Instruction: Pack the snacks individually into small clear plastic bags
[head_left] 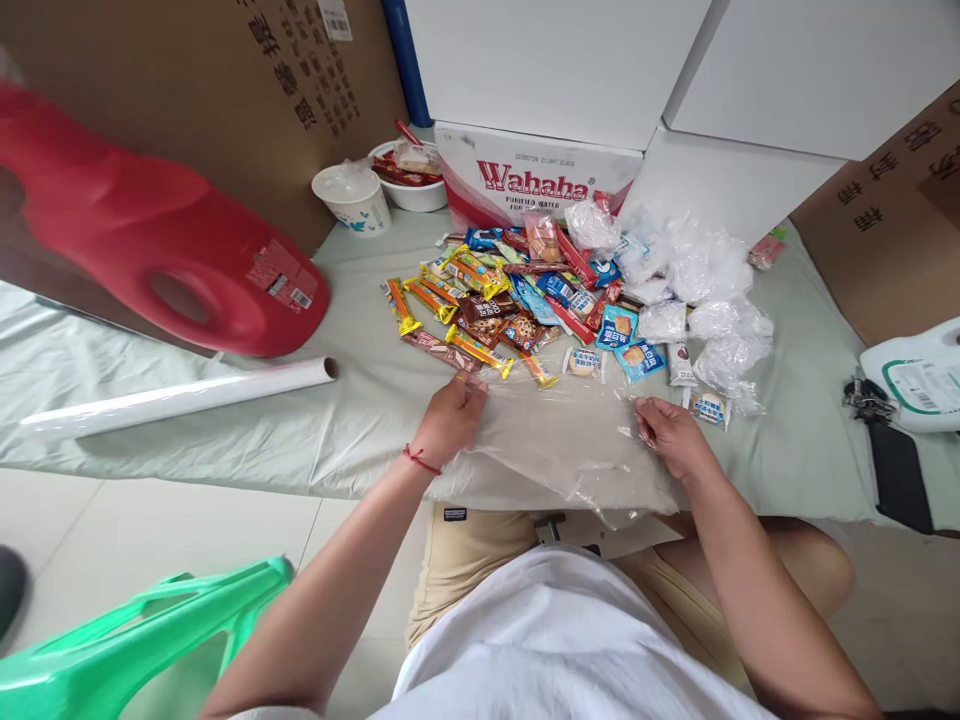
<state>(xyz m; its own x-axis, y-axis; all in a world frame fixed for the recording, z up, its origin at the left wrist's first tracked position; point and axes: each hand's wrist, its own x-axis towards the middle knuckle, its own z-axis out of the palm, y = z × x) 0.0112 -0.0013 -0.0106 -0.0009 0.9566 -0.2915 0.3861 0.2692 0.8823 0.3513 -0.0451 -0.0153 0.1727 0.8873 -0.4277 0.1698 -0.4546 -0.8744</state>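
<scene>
A clear sheet of plastic wrap (562, 435) is stretched between my two hands at the table's front edge, its lower end hanging over the edge. My left hand (454, 412) pinches its left side, close to a brown snack bar. At the right side, my right hand (667, 432) grips it with closed fingers. Just beyond the wrap lies a pile of packaged snacks: yellow-wrapped bars (478, 350), blue cookie packets (640, 360) and a white cookie packet (583, 362). To their right are several plastic-wrapped bundles (709, 265), their contents hard to make out.
A white roll (187, 398) and a red jug (172, 240) are at left. A paper cup (352, 198) and a snack bowl (414, 195) stand behind, beside a Wahaha carton (532, 185). A phone (898, 470), keys (868, 398) and a white bottle (919, 378) lie right.
</scene>
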